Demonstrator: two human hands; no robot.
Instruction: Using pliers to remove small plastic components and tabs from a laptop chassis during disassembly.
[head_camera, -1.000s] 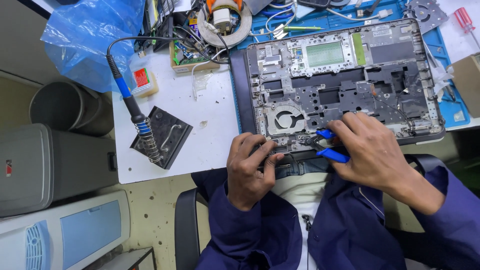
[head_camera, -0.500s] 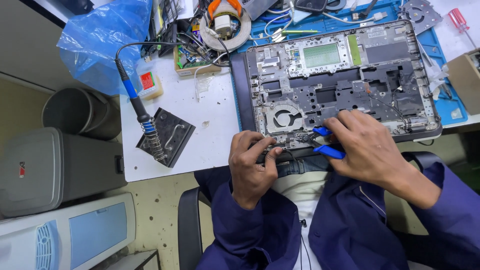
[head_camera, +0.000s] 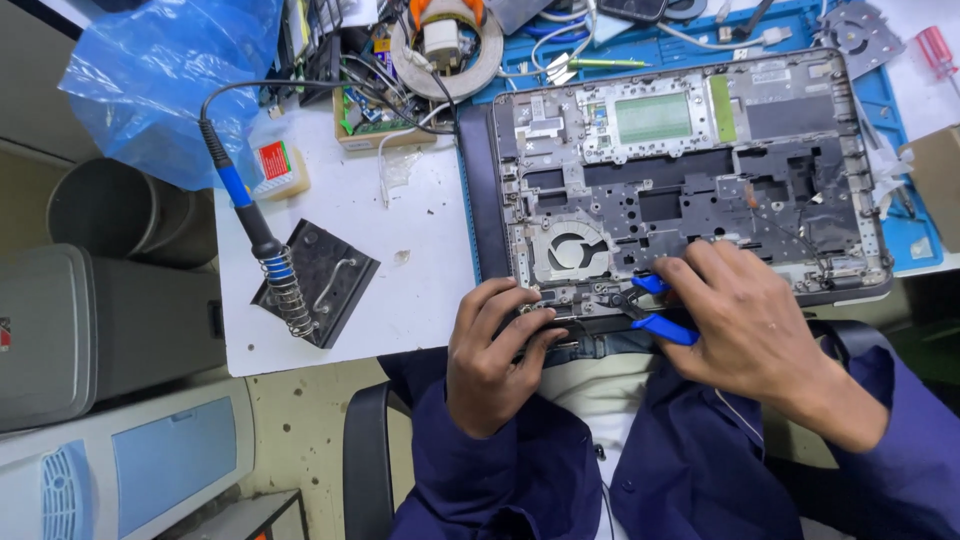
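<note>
Bench (head_camera: 420, 250) in white is filling the middle of the frame, with a blue mat (head_camera: 900, 120) lying over its upper right part. Laptop chassis (head_camera: 690, 170), opened and stripped to its grey inner frame, is sitting across the centre and right, its round fan (head_camera: 570, 250) showing near its lower left corner. Both hands are working at the chassis's near edge, in the lower middle of the frame, just below the fan.

Left hand (head_camera: 495, 355) is gripping that near edge, its fingers curled over the metal strip there. Right hand (head_camera: 750, 320) is resting on the chassis to the right of it and is closing around blue-handled pliers (head_camera: 655, 312), whose dark tips are pointing left toward the left hand's fingertips; the two hands are lying close together, with the pliers between them.

Blue plastic bag (head_camera: 160, 80) is bulging in the upper left of the frame. Below it a soldering iron (head_camera: 250, 225) with a blue grip is leaning in its coiled holder on a dark stand (head_camera: 325, 285), well apart from the hands. A roll of tape (head_camera: 445, 50) is lying at the top centre among tangled wires. A red-handled screwdriver (head_camera: 938, 50) is lying at the upper right edge.
</note>
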